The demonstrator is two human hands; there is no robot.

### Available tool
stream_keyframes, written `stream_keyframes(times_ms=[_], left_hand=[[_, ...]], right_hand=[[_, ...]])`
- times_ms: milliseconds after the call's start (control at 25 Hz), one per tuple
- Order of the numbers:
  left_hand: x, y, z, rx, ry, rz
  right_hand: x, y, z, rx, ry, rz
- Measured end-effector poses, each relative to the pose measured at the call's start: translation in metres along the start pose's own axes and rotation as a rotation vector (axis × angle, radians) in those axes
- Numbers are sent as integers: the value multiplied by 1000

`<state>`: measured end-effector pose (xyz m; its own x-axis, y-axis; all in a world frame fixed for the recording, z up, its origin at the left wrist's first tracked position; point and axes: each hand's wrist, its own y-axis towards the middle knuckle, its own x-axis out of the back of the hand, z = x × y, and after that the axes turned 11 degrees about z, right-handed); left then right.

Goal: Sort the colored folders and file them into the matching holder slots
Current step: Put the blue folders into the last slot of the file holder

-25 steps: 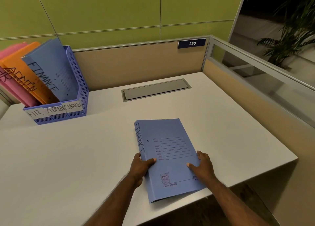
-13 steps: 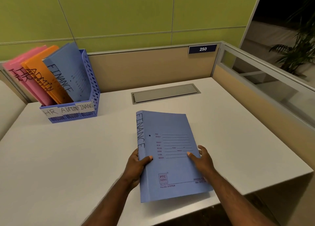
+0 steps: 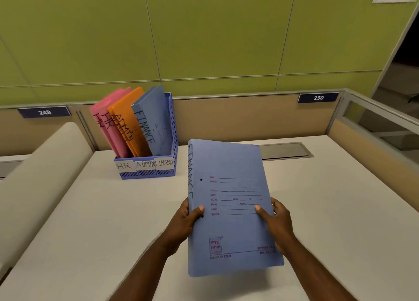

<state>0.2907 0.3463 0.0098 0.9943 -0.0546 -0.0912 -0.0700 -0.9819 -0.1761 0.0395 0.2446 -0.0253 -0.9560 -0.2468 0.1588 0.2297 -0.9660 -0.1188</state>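
A person's two bare hands hold a blue card folder (image 3: 229, 201) above a pale grey desk (image 3: 340, 210), its front cover facing up toward the camera. The left hand (image 3: 184, 219) grasps the spine edge, where "FINANCE" is handwritten lengthwise, with the thumb pressed on the cover. The right hand (image 3: 275, 221) grasps the opposite edge the same way. Gripping both long sides seems meant to keep the thin folder flat and closed while the label is read.

At the back left of the desk stands a blue perforated plastic file holder (image 3: 172, 128) with three slots, its front taped with paper labels reading "HR", "ADMIN" and "FINANC". Pink folders (image 3: 106, 117) marked "HR" lean in the left slot, orange folders (image 3: 123, 119) marked "ADMIN" in the middle, and another blue "FINANCE" folder (image 3: 156, 117) in the right slot. The held folder is near the holder, ahead and to its right, not touching it. Judging by colour and label, it belongs in the right slot beside its match.
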Motion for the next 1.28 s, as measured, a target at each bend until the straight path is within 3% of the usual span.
stream_keyframes(times_ms=[160,280,560,1000,1280], left_hand=[[58,3,-29,-74,123,-24],[94,4,-44,-78,185,-143],[172,6,-81,-235,184,-307],[210,26,-163,-559,455,-688],[207,54,-167,-675,483,-948]], right_hand=[[-50,24,34,105,-56,-25],[-85,40,59,149,-75,-36],[-154,85,133,254,-146,19],[-221,181,305,497,-323,266],[-263,233,364,589,-676,434]])
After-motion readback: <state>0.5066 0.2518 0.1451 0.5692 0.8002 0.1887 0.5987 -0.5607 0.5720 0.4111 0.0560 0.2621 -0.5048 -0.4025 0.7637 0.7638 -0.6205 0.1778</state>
